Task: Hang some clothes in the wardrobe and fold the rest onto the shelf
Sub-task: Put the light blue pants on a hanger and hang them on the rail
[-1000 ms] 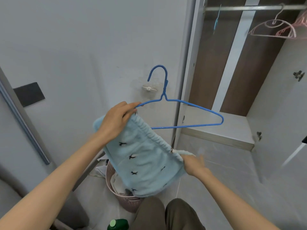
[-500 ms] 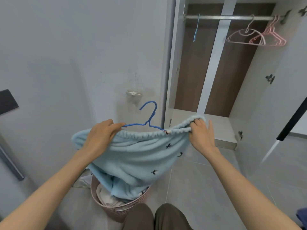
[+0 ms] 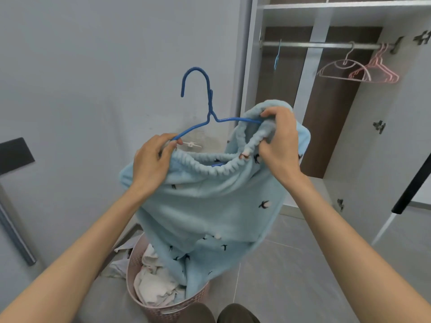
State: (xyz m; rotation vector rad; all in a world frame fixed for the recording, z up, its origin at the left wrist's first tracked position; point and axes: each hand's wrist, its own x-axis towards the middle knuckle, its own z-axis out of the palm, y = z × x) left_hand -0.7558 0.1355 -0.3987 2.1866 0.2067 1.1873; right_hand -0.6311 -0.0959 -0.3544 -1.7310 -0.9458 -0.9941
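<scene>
A light blue fleece garment [image 3: 210, 206] with small dark bird prints hangs in front of me, its elastic waistband stretched between my hands. My left hand [image 3: 151, 159] pinches the left arm of a blue wire hanger [image 3: 205, 101] together with the waistband. My right hand [image 3: 277, 141] grips the bunched waistband over the hanger's right arm. The hanger's hook stands up above the garment; its lower bar is inside the fabric. The garment's lower end trails into a pink laundry basket [image 3: 140, 299].
The open wardrobe has a metal rail [image 3: 314, 45] carrying a thin blue hanger [image 3: 277, 55] and pink hangers [image 3: 359, 71]. A white shelf [image 3: 349, 4] runs above. White clothes [image 3: 151, 276] fill the basket. A grey wall [image 3: 93, 66] stands left.
The hanger has risen and tilted upright. My right hand has pulled the waistband up over the hanger's right arm. The view has turned higher toward the wardrobe.
</scene>
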